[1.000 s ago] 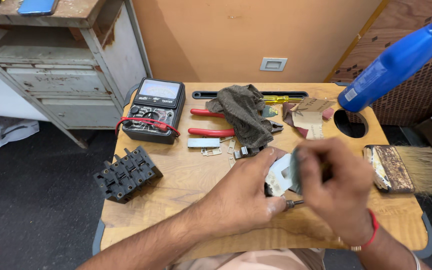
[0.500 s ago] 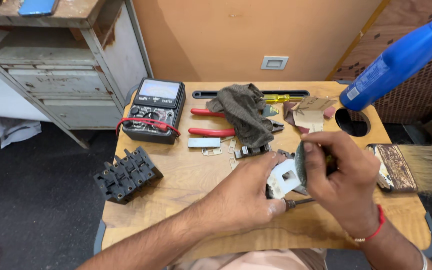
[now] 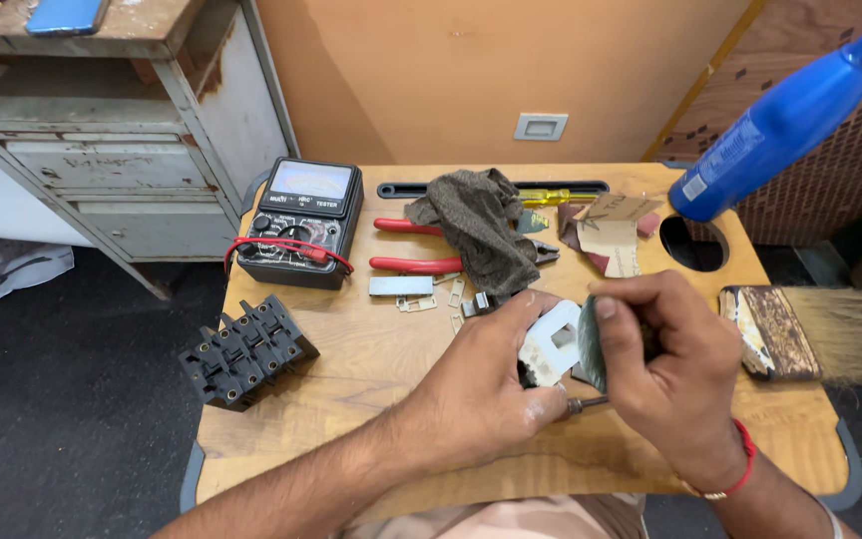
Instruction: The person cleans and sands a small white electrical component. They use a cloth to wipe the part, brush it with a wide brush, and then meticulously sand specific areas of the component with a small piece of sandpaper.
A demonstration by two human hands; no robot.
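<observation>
My left hand grips a small pale grey metal part with a square hole, holding it above the wooden table. Pressed against that part's right edge is a folded dark piece of sandpaper, pinched in my right hand. A thin metal tool tip lies on the table just under both hands. Both hands work near the table's front middle.
A black multimeter with a red lead sits at the back left, a black terminal block at the left edge. Red pliers, a grey rag, small metal strips, sandpaper scraps, a brush and a blue spray bottle surround the hands.
My right hand has shifted slightly along the metal part with the sandpaper, uncovering more of the part. My left hand stays put.
</observation>
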